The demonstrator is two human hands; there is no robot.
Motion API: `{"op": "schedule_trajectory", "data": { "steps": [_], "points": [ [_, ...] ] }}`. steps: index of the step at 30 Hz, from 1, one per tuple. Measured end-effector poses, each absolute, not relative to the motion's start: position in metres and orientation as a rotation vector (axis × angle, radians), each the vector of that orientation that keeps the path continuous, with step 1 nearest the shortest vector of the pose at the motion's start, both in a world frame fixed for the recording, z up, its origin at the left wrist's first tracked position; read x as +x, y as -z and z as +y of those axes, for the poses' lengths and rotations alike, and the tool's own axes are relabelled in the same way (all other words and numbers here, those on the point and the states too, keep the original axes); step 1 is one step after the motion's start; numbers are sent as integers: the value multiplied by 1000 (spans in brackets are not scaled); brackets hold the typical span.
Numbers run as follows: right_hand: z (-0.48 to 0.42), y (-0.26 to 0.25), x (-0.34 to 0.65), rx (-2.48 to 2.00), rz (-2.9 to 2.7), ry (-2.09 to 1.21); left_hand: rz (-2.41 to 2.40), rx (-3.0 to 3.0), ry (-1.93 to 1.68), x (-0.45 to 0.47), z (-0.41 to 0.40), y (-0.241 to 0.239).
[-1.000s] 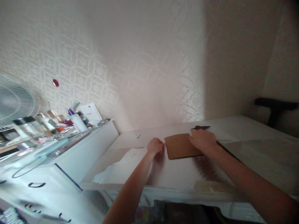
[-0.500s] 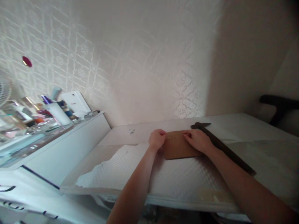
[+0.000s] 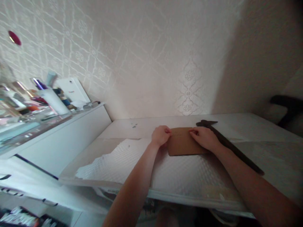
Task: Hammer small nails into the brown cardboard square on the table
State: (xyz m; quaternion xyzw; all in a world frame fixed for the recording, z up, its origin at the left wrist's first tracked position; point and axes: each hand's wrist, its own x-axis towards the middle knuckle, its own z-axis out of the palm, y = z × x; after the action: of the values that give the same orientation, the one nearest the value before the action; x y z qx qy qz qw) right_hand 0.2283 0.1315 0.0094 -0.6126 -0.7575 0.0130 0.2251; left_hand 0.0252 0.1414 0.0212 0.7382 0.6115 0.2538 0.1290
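Note:
A flat brown piece of what looks like cardboard [image 3: 183, 143] rests on a white quilted sheet [image 3: 136, 154], with rows of small dots or holes near its upper left. My left hand [image 3: 161, 135] is closed at its upper left corner, thumb and fingertips pinched on the edge. At the upper right, my right hand [image 3: 204, 138] has its fingertips pressed together on the piece. A dark hammer [image 3: 236, 151] lies aslant just right of my right hand, and my forearm covers part of its handle.
Small metal bits [image 3: 134, 125], perhaps nails, lie toward the back of the white table [image 3: 163, 120]. To the left stands a white cabinet [image 3: 63, 138] crowded with bottles and a white box [image 3: 74, 90]. A black armrest [image 3: 287, 102] is at the far right. Patterned wall closes the back.
The camera view has shifted, so the table appears slightly higher. Both hands keep their hold on the brown piece, with little visible movement of the fingers.

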Motion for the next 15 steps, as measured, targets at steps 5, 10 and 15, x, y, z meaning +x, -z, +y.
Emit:
{"op": "schedule_trajectory", "data": {
  "steps": [5, 10, 15],
  "points": [
    [133, -8, 229, -1665, -2097, -44, 1772, 2177, -703, 26, 140, -21],
    [133, -9, 230, -1677, -2080, -71, 1806, 2232, -667, 25, 138, -23],
    [132, -11, 230, -1678, -2098, -77, 1752, 2210, -641, 24, 137, -24]
  ]
}}
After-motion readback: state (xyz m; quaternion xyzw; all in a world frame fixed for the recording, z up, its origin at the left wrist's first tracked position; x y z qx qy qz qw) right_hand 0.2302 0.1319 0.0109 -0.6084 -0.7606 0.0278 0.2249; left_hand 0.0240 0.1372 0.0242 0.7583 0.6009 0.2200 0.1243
